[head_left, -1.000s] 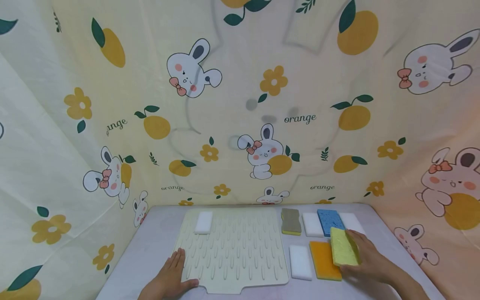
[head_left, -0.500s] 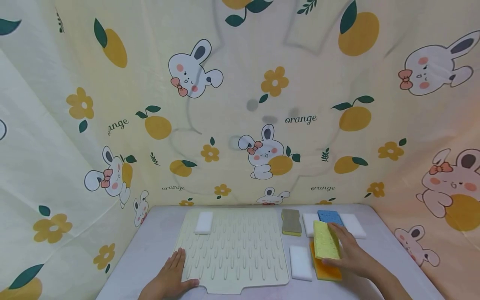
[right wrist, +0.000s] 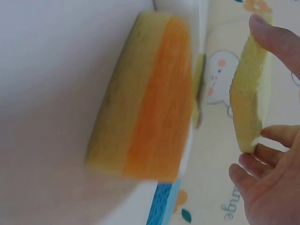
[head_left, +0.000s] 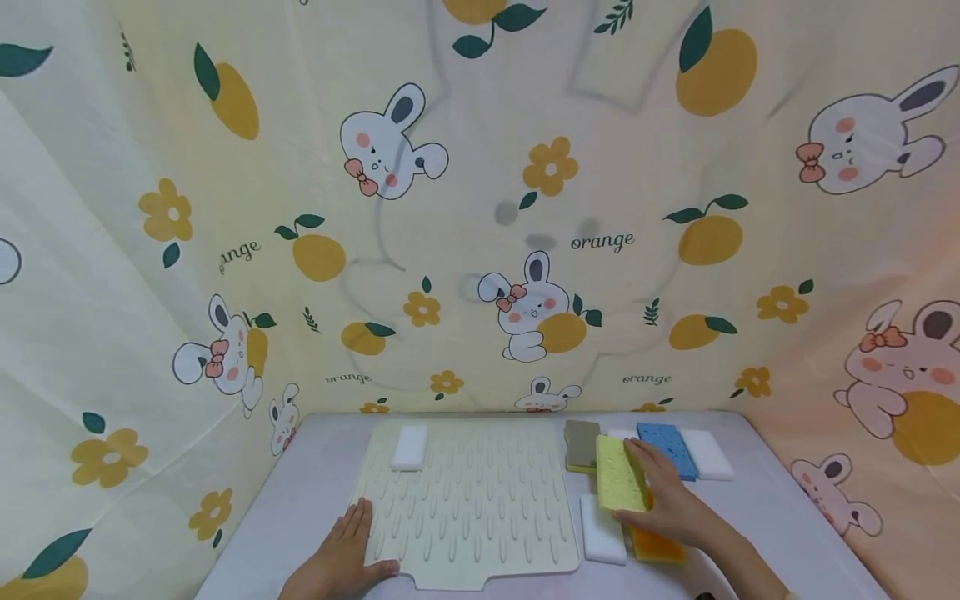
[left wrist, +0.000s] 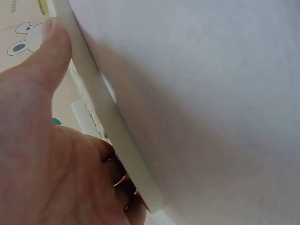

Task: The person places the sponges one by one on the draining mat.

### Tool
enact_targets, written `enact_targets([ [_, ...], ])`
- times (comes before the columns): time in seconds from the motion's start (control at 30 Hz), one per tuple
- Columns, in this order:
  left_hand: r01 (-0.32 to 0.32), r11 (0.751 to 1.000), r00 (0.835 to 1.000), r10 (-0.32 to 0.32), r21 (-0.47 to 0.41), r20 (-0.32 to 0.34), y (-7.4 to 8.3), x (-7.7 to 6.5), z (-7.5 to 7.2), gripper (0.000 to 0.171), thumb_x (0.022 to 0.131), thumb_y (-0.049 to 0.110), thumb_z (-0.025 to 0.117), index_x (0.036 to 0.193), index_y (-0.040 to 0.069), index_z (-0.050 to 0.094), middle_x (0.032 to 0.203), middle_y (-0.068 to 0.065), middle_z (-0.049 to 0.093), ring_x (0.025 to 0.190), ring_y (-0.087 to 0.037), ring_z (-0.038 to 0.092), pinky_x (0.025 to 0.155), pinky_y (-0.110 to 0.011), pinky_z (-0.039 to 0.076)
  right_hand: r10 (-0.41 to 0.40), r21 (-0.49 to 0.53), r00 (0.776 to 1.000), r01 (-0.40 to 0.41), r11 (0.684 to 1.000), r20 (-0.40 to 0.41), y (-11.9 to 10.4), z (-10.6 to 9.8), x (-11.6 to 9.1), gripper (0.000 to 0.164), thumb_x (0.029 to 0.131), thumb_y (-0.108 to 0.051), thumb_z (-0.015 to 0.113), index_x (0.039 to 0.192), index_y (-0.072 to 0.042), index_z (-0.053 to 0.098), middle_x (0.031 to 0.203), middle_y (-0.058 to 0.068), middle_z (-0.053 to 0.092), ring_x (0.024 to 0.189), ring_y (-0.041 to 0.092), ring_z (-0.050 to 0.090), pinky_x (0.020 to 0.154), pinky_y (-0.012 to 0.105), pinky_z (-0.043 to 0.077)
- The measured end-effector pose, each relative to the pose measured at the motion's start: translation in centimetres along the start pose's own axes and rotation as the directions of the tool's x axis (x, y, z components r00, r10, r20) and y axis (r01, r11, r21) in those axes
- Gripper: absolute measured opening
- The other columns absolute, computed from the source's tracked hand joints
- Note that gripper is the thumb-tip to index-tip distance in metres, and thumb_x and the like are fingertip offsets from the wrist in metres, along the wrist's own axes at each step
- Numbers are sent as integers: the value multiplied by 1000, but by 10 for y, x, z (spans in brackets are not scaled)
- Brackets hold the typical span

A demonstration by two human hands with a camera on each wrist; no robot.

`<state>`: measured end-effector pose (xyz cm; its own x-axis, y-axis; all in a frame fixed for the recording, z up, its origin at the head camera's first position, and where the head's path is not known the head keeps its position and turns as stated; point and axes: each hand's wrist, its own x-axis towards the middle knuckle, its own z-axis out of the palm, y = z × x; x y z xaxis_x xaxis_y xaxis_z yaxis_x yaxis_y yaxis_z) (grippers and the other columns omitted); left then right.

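My right hand [head_left: 667, 504] pinches a yellow sponge [head_left: 617, 475] between thumb and fingers, raised over the right-hand group of sponges. In the right wrist view the yellow sponge [right wrist: 251, 93] is seen edge-on, apart from the orange-topped sponge [right wrist: 161, 103] on the table. My left hand [head_left: 337, 550] lies at the left front corner of a cream ridged drying mat [head_left: 465, 508], fingers straight along its side. The left wrist view has the thumb and fingers at the mat's edge [left wrist: 112, 112]. A white sponge [head_left: 409, 447] rests on the mat's back left part.
Right of the mat lie a grey-topped sponge [head_left: 582, 443], a blue sponge [head_left: 667, 448], a white sponge [head_left: 708, 455] and another white sponge [head_left: 602, 533] nearer the front. A patterned curtain [head_left: 480, 208] closes off the table's back and sides.
My right hand has carried the yellow sponge leftward, from over the orange sponge's right side to beside the mat's right edge. The left hand stays at the mat's corner.
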<state>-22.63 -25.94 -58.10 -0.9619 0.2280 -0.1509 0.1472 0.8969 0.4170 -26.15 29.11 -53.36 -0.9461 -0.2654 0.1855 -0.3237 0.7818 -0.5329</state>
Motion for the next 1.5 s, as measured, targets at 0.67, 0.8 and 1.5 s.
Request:
enact_targets([
  [0.67,28,999,999,-30,39,41,5,1,-4,126,87,69,77,161,-17,22,171,-38,19,159,-56,18,129,-67,16,-19,-37,1000,20,999,21,-39,31,32,127,77,-63,92,168,-3,27,172,29,24,153,55,31,113,72,44],
  [0.8,28,999,999,-30,45,39,5,0,-5,128,87,71,76,162,-17,21,171,-37,19,160,-54,17,130,-66,16,-46,-21,999,46,999,11,-49,36,38,127,77,-60,94,168,-3,27,171,30,25,153,56,33,114,71,44],
  [1.5,47,996,998,-49,77,28,9,-1,-5,121,89,65,78,161,-16,26,171,-36,23,160,-52,21,130,-64,20,-95,53,995,94,994,7,-91,75,71,121,75,-51,98,166,-2,34,170,26,31,152,48,37,119,66,41],
])
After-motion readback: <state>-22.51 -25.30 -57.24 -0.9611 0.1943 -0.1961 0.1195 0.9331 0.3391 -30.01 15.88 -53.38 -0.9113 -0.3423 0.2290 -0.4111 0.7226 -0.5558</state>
